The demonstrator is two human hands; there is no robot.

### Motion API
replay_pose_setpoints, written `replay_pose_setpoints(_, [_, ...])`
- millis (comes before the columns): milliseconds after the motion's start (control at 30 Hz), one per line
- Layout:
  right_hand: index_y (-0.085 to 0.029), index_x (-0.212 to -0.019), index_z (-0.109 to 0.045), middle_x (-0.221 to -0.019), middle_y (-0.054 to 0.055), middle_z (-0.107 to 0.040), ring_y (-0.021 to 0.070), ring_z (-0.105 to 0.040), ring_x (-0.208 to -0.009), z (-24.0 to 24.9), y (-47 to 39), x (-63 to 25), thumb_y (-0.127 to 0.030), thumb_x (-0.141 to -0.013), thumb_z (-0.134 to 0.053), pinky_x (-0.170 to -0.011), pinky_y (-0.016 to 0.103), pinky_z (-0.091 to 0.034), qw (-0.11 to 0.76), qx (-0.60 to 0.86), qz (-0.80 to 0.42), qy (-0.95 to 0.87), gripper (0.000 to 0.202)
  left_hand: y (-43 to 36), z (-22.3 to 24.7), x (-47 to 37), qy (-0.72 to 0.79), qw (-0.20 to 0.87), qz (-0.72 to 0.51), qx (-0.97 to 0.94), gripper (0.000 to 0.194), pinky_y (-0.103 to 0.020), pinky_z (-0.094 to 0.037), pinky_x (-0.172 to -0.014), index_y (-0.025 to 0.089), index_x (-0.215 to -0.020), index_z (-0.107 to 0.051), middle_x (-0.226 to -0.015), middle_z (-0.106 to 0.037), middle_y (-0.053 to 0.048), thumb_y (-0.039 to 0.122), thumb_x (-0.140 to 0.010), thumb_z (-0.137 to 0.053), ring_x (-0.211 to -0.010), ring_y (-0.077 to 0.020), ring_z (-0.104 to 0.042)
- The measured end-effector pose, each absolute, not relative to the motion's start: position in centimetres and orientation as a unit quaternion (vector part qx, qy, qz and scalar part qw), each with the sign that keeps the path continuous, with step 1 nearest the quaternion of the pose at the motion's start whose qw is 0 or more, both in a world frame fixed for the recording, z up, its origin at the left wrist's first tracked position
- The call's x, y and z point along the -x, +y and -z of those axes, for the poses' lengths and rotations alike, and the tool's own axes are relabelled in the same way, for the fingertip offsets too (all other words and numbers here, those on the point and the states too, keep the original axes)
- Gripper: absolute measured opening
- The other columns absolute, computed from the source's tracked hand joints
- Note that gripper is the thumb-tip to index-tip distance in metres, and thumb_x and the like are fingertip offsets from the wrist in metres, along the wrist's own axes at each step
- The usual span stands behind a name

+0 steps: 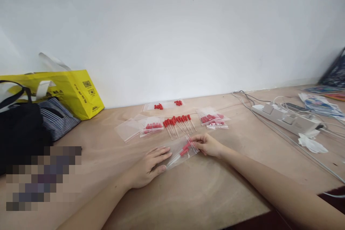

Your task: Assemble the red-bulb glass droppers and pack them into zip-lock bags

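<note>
A clear zip bag (175, 159) lies on the table in front of me, with red-bulbed droppers (185, 148) inside. My right hand (206, 145) pinches the bag's right end near the red bulbs. Flat on the table, my left hand (151, 167) has its fingers apart, their tips at the bag's left edge. Just behind the bag, several loose droppers (179, 124) lie in a row, red bulbs pointing away from me. Bags of red-bulbed droppers rest on both sides of the row, a left bag (152, 126) and a right bag (212, 118).
Loose red bulbs (158, 106) lie on clear plastic near the wall. At the left stand a yellow bag (81, 93), a striped pouch (59, 118) and a black bag (24, 133). On the right are a white power strip (285, 120), cables and a crumpled tissue (312, 144).
</note>
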State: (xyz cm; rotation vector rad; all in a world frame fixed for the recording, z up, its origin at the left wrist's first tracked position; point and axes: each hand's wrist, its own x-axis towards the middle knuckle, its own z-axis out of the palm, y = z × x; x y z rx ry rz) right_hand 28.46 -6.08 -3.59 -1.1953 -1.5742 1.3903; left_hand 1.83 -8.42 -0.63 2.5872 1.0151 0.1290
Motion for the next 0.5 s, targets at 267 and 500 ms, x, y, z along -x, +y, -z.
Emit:
replay_pose_setpoints(267, [-0.012,-0.066,-0.059,-0.051,-0.002,-0.056,0.0042,-0.041,-0.041,3.77,-5.14,-27.52,-0.038,-0.06,-0.066,-0.037,0.016,-0.028,0.357,0.457,-0.539,-0.611,0.027,-8.47,0.33,-2.06,0.366,0.181,-0.042,-0.912,0.041,-0.044,-0.02,-0.103,0.031,-0.128,-0.034,-0.138,-0.03,0.001,0.042,-0.088,-0.034,-0.127,-0.0208,-0.023])
replay_pose_setpoints(500, [-0.012,-0.061,-0.059,-0.048,-0.004,-0.052,0.0023,-0.036,-0.035,3.32,-5.43,-27.92,-0.039,-0.052,-0.071,-0.034,0.017,-0.024,0.359,0.471,-0.562,-0.577,0.031,-8.39,0.38,-2.04,0.362,0.181,-0.042,-0.913,0.043,-0.043,-0.019,-0.104,0.03,-0.128,-0.034,-0.138,-0.029,0.0,0.043,-0.088,-0.034,-0.127,-0.0214,-0.023])
